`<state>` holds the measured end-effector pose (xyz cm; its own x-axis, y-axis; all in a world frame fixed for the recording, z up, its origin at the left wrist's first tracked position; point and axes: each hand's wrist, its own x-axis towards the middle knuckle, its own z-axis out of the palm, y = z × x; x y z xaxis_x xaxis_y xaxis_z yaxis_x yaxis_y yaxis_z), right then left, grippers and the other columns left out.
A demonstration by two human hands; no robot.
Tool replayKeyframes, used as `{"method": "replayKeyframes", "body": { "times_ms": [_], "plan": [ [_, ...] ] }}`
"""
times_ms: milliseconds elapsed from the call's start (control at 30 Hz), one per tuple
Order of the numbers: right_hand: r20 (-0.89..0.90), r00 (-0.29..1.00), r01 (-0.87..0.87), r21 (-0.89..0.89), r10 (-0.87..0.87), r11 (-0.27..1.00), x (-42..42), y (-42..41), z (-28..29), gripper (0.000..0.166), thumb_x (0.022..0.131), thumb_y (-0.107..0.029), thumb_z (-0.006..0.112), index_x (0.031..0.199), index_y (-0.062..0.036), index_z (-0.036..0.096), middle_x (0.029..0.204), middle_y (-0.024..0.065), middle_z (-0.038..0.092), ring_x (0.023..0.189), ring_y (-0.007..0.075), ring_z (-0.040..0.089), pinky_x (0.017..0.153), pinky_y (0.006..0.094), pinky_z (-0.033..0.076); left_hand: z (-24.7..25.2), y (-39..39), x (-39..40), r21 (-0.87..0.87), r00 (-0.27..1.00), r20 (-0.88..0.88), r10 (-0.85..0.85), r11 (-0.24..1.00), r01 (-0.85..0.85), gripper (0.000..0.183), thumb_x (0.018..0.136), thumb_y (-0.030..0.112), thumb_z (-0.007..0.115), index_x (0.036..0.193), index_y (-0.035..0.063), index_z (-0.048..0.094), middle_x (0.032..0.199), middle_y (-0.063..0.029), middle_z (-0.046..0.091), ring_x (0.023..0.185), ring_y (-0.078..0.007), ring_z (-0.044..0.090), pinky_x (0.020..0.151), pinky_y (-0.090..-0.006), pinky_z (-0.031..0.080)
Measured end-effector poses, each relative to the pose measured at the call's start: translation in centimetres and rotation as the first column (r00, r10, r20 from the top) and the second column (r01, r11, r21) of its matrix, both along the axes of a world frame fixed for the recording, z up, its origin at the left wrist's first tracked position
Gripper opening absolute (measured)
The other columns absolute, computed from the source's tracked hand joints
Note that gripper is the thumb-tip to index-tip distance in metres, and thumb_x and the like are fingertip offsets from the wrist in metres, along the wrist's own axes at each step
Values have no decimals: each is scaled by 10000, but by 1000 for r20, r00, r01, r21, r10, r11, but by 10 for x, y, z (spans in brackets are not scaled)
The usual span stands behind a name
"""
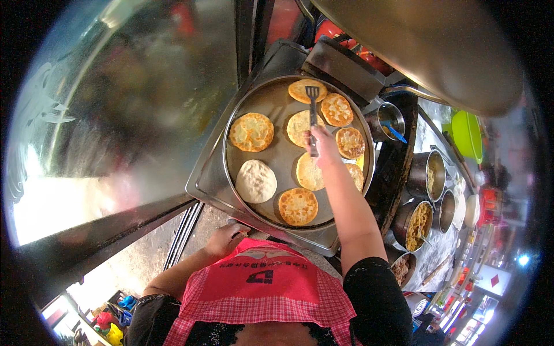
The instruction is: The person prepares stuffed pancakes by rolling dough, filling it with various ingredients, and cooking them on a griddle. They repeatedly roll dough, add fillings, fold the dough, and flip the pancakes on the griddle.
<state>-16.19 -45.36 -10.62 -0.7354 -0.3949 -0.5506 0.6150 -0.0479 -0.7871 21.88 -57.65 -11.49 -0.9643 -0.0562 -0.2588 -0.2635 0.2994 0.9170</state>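
My right hand (323,145) grips the handle of a black slotted spatula (313,104) over a round griddle pan (270,97). The spatula's head overlaps a browned flatbread (298,89) at the far rim; contact is unclear. Beneath the handle lies a paler flatbread (298,127). Several more rounds sit in the pan, among them a browned one (252,132) at the left, a pale, floury one (256,181) below it and a spotted one (298,206) nearest me. My left hand (227,240) is low beside my red apron (277,281), near the stove's front edge, its fingers partly hidden.
A large round metal lid (441,47) looms at upper right. Right of the stove are a pot with a blue-handled utensil (391,123), a pot of yellowish filling (417,227), a pot of minced filling (402,270) and a green basin (467,136). A metal panel (151,108) borders the left.
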Motion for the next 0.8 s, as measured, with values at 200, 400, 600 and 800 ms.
{"method": "replayKeyframes", "body": {
  "times_ms": [200, 400, 600, 800],
  "plan": [
    [-297, 404, 175, 953, 865, 245, -24, 37, 18, 537, 921, -193, 569, 1415, -110, 377, 1094, 156, 603, 862, 302, 643, 705, 401, 540, -1, 4, 2, 17, 1000, 18, -4, 1000, 4, 246, 944, 201, 538, 1128, 56, 611, 1054, -178, 644, 979, -362, 623, 834, -412, 500],
    [-60, 219, 170, 985, 974, 23, -9, 32, 45, 573, 931, -192, 549, 1455, -131, 327, 1239, 164, 540, 934, 306, 638, 748, 418, 549, -5, 4, 0, -25, 1000, 12, -20, 999, 20, 232, 940, 184, 545, 1125, 56, 603, 1055, -182, 645, 983, -366, 623, 835, -414, 504],
    [-53, 204, 101, 994, 978, 33, -6, 30, 35, 590, 929, -216, 559, 1462, -139, 320, 1236, 156, 546, 939, 309, 639, 766, 413, 549, -4, 7, -2, -44, 998, -1, -60, 997, 60, 246, 939, 172, 553, 1145, 48, 601, 1068, -178, 649, 1010, -340, 624, 864, -392, 494],
    [-181, 385, 8, 981, 905, 193, -8, 43, 27, 599, 914, -210, 573, 1455, -125, 333, 1115, 146, 613, 939, 301, 641, 760, 412, 537, -10, 11, -5, -55, 996, 51, -78, 995, 80, 288, 943, 200, 542, 1193, 63, 587, 1095, -174, 642, 1019, -329, 624, 884, -384, 492]
  ]
}}
